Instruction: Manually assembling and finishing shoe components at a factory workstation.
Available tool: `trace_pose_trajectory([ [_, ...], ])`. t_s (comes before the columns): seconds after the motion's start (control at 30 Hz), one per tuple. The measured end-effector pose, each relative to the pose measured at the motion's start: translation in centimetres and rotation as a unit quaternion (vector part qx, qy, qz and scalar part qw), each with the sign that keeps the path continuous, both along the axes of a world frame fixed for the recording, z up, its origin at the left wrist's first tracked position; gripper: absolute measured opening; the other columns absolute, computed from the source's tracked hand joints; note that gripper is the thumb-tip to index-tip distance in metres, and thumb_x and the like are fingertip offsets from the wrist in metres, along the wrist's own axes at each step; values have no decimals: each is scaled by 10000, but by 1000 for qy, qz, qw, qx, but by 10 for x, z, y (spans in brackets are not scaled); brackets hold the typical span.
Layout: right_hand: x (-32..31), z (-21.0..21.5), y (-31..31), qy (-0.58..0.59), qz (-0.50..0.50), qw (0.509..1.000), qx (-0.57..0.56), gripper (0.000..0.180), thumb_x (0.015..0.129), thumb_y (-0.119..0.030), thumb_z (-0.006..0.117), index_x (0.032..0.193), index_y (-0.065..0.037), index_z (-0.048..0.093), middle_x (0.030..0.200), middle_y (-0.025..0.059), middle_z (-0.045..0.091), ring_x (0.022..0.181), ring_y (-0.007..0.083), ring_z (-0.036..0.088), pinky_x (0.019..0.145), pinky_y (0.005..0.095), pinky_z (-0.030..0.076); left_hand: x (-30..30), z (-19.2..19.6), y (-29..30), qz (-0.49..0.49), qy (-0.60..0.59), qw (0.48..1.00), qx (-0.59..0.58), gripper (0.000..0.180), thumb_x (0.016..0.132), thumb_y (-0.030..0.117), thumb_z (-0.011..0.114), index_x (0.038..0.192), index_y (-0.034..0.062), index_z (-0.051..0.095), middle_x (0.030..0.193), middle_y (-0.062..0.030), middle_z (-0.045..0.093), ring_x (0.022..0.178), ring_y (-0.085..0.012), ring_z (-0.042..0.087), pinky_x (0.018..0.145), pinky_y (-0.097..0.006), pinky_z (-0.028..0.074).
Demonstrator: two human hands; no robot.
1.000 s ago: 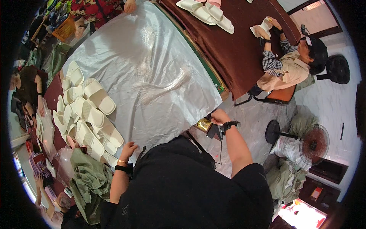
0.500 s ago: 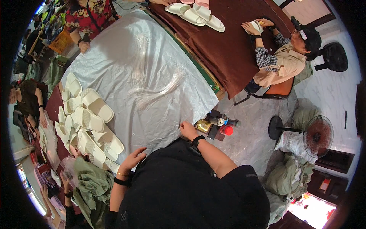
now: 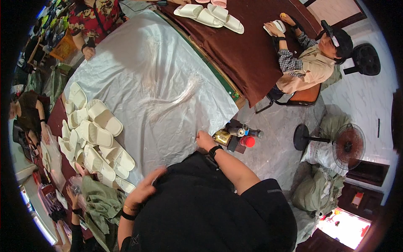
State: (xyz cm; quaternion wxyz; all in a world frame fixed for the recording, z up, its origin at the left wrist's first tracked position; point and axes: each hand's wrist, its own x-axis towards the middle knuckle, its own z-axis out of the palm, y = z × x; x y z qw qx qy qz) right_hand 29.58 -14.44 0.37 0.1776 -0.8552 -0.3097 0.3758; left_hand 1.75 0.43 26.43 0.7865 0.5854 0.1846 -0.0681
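A silvery-white sheet [image 3: 121, 84] covers the tabletop in front of me, wrinkled, with two bundles of clear, thin strands [image 3: 168, 101] lying on it. My right hand [image 3: 205, 141] is closed in a fist at the sheet's near right edge and grips it there. Close to my body, my left hand [image 3: 147, 185] is in the air with fingers stretched out, holding nothing; motion blurs it. Just beyond it lies a pile of cream slide slippers [image 3: 100, 134] along the sheet's left edge.
A person's hand [image 3: 88, 53] rests at the sheet's far left edge. Across a brown-covered table [image 3: 235, 50], another person handles a white slipper [image 3: 275, 26]. Jars and cans [image 3: 239, 132] stand beyond my right hand. A fan [image 3: 349, 145] stands right; green sacking [image 3: 100, 195] lies left.
My left hand has moved slightly downward and blurred. My right hand stays at the sheet edge. The person at the brown table has drawn one hand away from the white slipper.
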Motion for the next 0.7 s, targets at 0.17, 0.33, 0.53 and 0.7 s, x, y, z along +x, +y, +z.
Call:
trace_pose_trajectory([
  [0.17,5,1,4,5,17,1000,-24,186,805,-160,531,898,-13,597,947,216,626,911,398,590,787,467,470,4,11,2,-35,-20,999,-26,886,850,651,403,1410,-26,291,1481,-156,275,1392,-262,201,1131,-358,113],
  [0.33,14,-3,-11,-11,31,997,67,238,793,-227,547,828,-1,612,825,215,632,814,396,600,720,452,472,-5,3,-13,-64,-9,998,4,811,861,549,470,1418,-11,284,1492,-151,254,1393,-238,199,1134,-358,111],
  [0.53,37,4,-26,-50,9,997,57,254,804,-251,562,862,-17,642,829,193,647,812,364,620,714,428,484,-12,15,16,4,-29,1000,6,728,888,462,463,1414,-11,290,1495,-135,257,1399,-240,177,1137,-363,109],
  [0.7,39,12,5,-40,31,997,63,254,803,-245,571,863,-11,646,832,193,651,803,358,625,715,419,487,-9,15,-18,-79,-84,992,53,659,902,378,474,1427,27,287,1505,-123,240,1406,-262,156,1140,-380,88],
])
